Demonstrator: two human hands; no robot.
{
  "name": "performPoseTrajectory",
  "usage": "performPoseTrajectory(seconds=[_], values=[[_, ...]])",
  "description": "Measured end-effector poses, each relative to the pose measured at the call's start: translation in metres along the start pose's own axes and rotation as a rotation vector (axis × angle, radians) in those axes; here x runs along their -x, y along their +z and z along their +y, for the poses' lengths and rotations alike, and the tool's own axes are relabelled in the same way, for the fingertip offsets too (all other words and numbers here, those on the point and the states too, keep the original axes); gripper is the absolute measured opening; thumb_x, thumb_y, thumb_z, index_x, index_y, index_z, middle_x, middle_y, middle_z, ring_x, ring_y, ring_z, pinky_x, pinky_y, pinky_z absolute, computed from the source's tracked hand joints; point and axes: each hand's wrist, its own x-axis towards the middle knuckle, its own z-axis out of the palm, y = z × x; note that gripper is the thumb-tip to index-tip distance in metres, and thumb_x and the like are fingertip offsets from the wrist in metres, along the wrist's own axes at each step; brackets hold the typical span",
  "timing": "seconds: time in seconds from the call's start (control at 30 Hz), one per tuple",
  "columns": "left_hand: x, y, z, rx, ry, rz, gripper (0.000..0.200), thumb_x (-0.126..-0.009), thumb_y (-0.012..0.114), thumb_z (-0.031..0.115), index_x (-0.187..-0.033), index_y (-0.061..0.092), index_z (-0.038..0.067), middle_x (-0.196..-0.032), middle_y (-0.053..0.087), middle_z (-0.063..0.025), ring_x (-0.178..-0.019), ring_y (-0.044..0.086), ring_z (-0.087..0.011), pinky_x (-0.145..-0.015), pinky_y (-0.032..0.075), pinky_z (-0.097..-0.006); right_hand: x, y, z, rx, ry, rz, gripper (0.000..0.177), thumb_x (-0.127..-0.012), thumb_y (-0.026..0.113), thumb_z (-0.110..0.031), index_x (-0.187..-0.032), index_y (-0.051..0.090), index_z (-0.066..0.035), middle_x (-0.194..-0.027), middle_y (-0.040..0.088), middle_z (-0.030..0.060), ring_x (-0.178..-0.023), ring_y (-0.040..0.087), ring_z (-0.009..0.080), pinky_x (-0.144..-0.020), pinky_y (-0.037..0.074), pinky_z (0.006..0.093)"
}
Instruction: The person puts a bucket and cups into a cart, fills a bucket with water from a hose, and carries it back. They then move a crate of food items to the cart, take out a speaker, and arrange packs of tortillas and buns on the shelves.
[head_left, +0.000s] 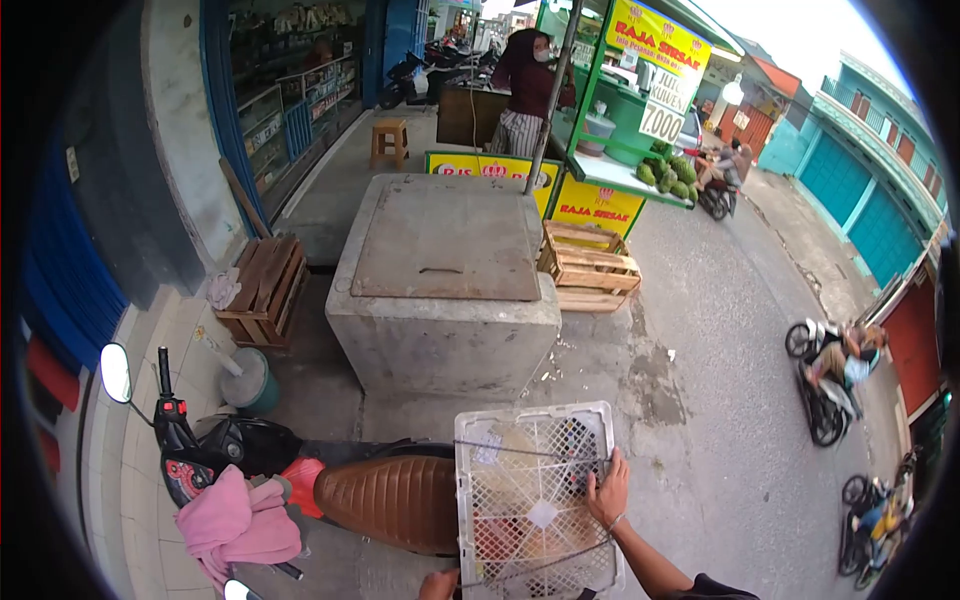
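A white plastic mesh crate (541,512) is at the rear of a parked motorbike, behind its brown ribbed seat (385,495). Packed goods show dimly through the mesh. A dark cord (520,449) runs across the crate top, with another stretch lower down. My right hand (608,495) grips the crate's right rim, thumb over the mesh near the cord's end. At the bottom edge, my left hand (438,585) is partly cut off; its fingers are curled by the crate's left side, where the lower cord stretch reaches it.
A concrete block with a metal lid (445,245) stands ahead of the motorbike. Wooden crates (590,265) sit beside it, near a fruit stall (620,150) and a standing person (522,85). Pink cloth (240,525) covers the handlebar. Riders (835,370) pass on the right-hand road.
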Motion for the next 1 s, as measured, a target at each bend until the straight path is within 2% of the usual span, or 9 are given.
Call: performPoseTrajectory(seconds=[0.1,0.3,0.4,0.47,0.53,0.6,0.77,0.87,1.0], values=[[0.024,-0.040,0.021,-0.023,0.001,-0.044,0.023,-0.091,0.047,0.018,-0.095,0.064,0.002,-0.084,0.063,-0.0236,-0.082,0.063,-0.0343,-0.071,0.049,-0.0426,0.001,0.001,0.002,-0.052,0.008,0.002,0.073,-0.082,0.057,-0.017,-0.139,0.019,0.008,-0.121,0.041,0.0271,-0.111,0.041,0.0410,-0.098,0.034,0.0441],[-0.029,-0.179,0.237,0.051,0.163,-0.178,0.017,-0.084,0.054,0.020,-0.091,0.057,0.005,-0.078,0.063,-0.0206,-0.075,0.061,-0.0412,-0.065,0.047,-0.0510,0.005,-0.059,-0.059,0.153,-0.169,0.005,0.069,-0.080,0.061,-0.031,-0.133,0.034,0.003,-0.128,0.045,0.0251,-0.116,0.046,0.0379,-0.093,0.039,0.0391],[-0.080,-0.189,0.300,-0.057,0.306,0.092,0.018,-0.083,0.055,0.020,-0.091,0.055,0.004,-0.071,0.061,-0.0209,-0.069,0.060,-0.0440,-0.062,0.047,-0.0520,0.019,-0.067,-0.049,-0.415,-0.335,-0.570,0.049,-0.085,0.061,-0.029,-0.119,0.051,0.004,-0.102,0.060,0.0188,-0.093,0.059,0.0277,-0.081,0.045,0.0323],[-0.110,-0.190,0.338,-0.115,0.302,0.051,0.024,-0.075,0.066,0.018,-0.090,0.054,0.004,-0.076,0.060,-0.0197,-0.080,0.060,-0.0390,-0.069,0.046,-0.0465,0.010,-0.100,-0.050,-0.662,-0.089,-1.076,0.040,-0.086,0.061,-0.037,-0.098,0.064,0.001,-0.064,0.060,0.0110,-0.061,0.061,0.0193,-0.058,0.046,0.0296],[-0.109,-0.198,0.381,-0.097,0.550,0.223,0.030,-0.074,0.069,0.019,-0.095,0.054,0.004,-0.088,0.059,-0.0191,-0.090,0.057,-0.0374,-0.077,0.045,-0.0453,0.007,-0.103,-0.005,-0.646,-0.226,-0.780,0.041,-0.089,0.058,-0.038,-0.088,0.065,0.003,-0.057,0.055,0.0042,-0.056,0.053,0.0111,-0.053,0.042,0.0256],[-0.115,-0.191,0.405,-0.076,0.789,0.373,0.036,-0.072,0.071,0.020,-0.100,0.053,0.005,-0.100,0.058,-0.0185,-0.101,0.055,-0.0357,-0.084,0.043,-0.0441,-0.001,-0.085,0.063,-0.798,0.064,-0.387,0.038,-0.093,0.054,-0.034,-0.083,0.065,0.001,-0.058,0.054,0.0005,-0.054,0.047,0.0100,-0.053,0.041,0.0259],[-0.138,-0.152,0.318,0.209,0.290,0.758,0.030,-0.077,0.068,0.017,-0.098,0.051,0.003,-0.100,0.053,-0.0150,-0.098,0.051,-0.0316,-0.089,0.040,-0.0404,0.019,-0.012,0.205,-1.117,0.606,-0.106,0.031,-0.097,0.047,-0.031,-0.083,0.058,-0.005,-0.074,0.059,0.0049,-0.065,0.056,0.0118,-0.058,0.045,0.0252],[-0.153,-0.127,0.227,0.238,-0.024,1.063,0.015,-0.082,0.061,0.011,-0.092,0.054,0.003,-0.090,0.055,-0.0119,-0.085,0.054,-0.0261,-0.077,0.044,-0.0384,0.044,0.013,0.224,-1.192,0.755,-0.329,0.036,-0.097,0.042,-0.037,-0.098,0.058,-0.004,-0.089,0.062,0.0068,-0.082,0.061,0.0163,-0.073,0.051,0.0332],[-0.143,-0.133,0.165,0.372,-0.361,0.903,0.034,-0.091,0.054,0.032,-0.090,0.059,-0.002,-0.084,0.064,-0.0138,-0.082,0.061,-0.0231,-0.076,0.046,-0.0349,0.062,0.025,0.214,-1.111,0.890,-0.818,0.039,-0.094,0.046,-0.043,-0.102,0.060,-0.008,-0.099,0.063,0.0078,-0.092,0.059,0.0180,-0.081,0.049,0.0388]])
